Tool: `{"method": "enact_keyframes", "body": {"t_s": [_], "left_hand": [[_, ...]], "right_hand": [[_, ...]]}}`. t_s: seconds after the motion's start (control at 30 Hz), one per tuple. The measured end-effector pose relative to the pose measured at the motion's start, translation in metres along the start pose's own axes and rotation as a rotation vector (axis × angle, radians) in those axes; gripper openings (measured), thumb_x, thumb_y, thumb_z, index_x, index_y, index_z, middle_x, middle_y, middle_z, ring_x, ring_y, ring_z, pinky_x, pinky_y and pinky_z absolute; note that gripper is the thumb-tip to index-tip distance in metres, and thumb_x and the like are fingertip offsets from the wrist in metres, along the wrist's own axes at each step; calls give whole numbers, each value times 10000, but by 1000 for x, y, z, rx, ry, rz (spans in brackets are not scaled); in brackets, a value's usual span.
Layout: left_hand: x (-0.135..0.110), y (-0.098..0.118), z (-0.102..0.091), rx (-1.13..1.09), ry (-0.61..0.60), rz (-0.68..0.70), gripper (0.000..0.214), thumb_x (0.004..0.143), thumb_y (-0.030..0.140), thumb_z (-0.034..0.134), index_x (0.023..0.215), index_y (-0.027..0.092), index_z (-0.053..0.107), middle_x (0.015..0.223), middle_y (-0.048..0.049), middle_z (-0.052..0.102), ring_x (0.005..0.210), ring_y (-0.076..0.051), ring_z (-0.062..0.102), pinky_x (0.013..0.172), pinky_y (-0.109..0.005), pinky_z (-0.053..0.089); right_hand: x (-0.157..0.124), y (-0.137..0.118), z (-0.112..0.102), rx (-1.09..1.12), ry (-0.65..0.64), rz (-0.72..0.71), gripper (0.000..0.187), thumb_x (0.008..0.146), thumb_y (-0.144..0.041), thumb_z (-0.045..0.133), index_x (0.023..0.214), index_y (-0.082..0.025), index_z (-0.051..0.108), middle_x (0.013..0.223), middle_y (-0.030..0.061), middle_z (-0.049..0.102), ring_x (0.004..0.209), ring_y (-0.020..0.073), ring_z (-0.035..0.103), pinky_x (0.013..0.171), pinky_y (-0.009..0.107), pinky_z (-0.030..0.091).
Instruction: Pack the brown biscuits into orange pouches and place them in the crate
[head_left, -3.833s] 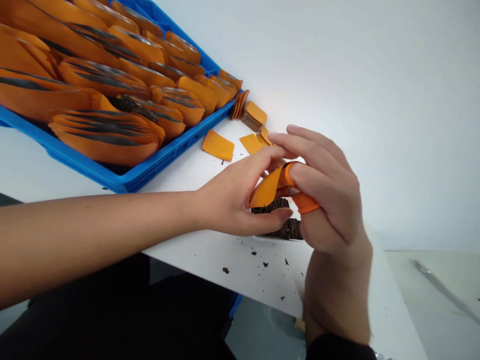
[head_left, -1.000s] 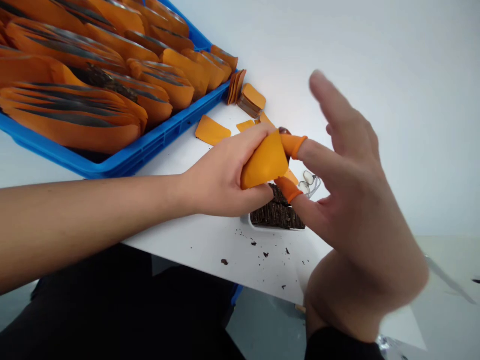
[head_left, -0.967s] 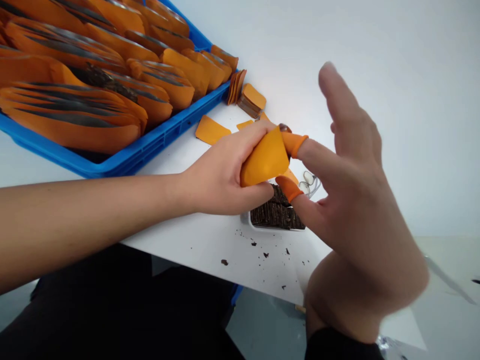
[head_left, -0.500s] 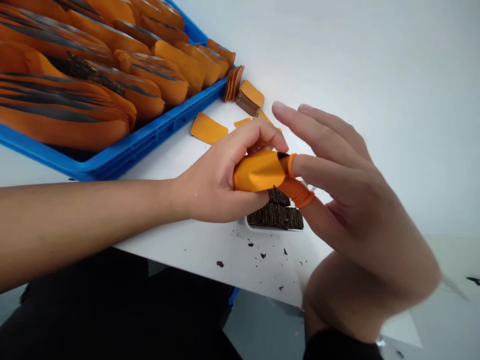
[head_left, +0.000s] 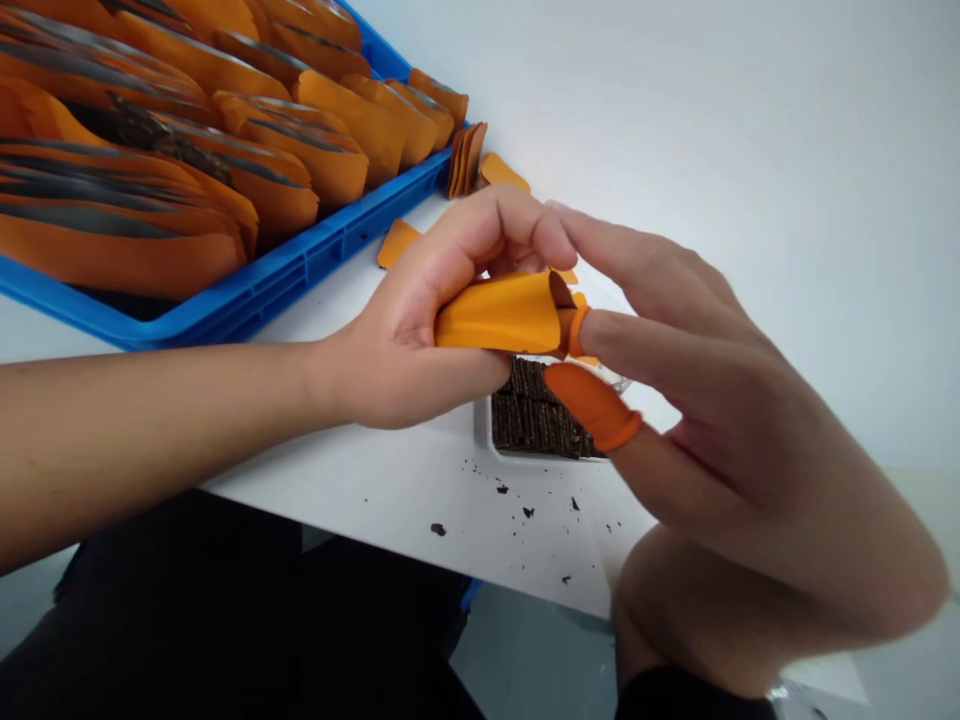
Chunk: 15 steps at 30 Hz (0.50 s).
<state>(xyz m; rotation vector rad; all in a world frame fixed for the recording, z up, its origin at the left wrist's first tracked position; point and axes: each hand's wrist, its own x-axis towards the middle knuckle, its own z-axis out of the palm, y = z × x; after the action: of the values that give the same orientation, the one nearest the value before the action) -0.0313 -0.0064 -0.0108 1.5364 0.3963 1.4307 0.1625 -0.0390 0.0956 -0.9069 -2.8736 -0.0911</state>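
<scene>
My left hand (head_left: 397,365) is wrapped round a small orange paper pouch (head_left: 499,318), its mouth facing right and held open. At that mouth is my right hand (head_left: 705,390), with its index fingertip inside the opening. Orange rubber finger cots cover the right index tip and the right thumb (head_left: 592,405). That thumb stands away from the pouch, below it, and the other right fingers are stretched out. Below the hands, a shallow clear-white tray (head_left: 484,425) holds rows of thin dark-brown pressed pieces (head_left: 532,415), partly hidden by my hands.
A blue crate (head_left: 300,268) at upper left is packed with upright orange pouches (head_left: 341,150). Small orange pieces (head_left: 466,160) stand beside it, and a flat orange piece (head_left: 396,243) lies nearer. Dark crumbs (head_left: 502,490) are scattered on the white table (head_left: 360,470) near its front edge.
My left hand and the pouch have shifted slightly left and up, and the pouch mouth is rounder. My right thumb has come away from the pouch, while the index stays at the opening.
</scene>
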Motion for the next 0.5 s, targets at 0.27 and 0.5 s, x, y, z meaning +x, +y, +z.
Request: {"method": "enact_keyframes", "body": {"t_s": [0.27, 0.5], "left_hand": [[0, -7, -4, 164, 123, 137, 353, 666, 104, 584, 1002, 202, 538, 965, -18, 581, 821, -133, 559, 719, -324, 462], [-3, -6, -4, 216, 142, 100, 295, 659, 146, 562, 941, 228, 534, 921, -19, 576, 830, -158, 557, 716, -330, 435]], "right_hand": [[7, 13, 20, 41, 11, -19, 221, 861, -47, 567, 929, -253, 608, 1769, 61, 432, 1611, 321, 477, 1257, 622, 520], [10, 17, 25, 73, -31, -7, 393, 856, -61, 599, 1157, -295, 692, 1742, 29, 457, 1585, 327, 498, 1276, 634, 502]]}}
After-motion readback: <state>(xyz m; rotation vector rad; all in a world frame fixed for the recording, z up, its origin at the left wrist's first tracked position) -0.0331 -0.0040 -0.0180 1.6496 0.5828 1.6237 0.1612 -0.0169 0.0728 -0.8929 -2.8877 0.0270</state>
